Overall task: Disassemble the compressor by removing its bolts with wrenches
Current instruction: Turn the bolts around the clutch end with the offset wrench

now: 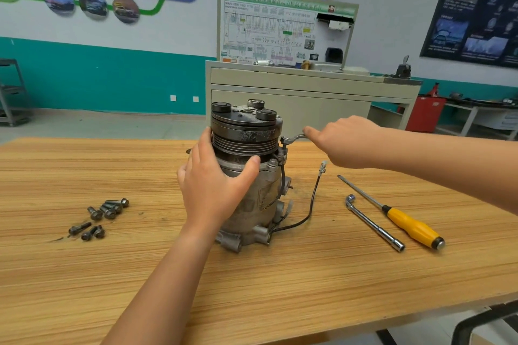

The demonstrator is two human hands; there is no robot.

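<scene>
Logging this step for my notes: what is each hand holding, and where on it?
Left grip holds the compressor body just below the pulley; right grip holds the wrench by its handle end.

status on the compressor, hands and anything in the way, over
Left hand grips the compressor, steadying it upright. Right hand holds a wrench seated beside the pulley. Loose bolts lie left, screwdriver right; nothing blocks the wrench.

Wrench (292, 138) handle mostly behind right hand (347, 144)
</scene>
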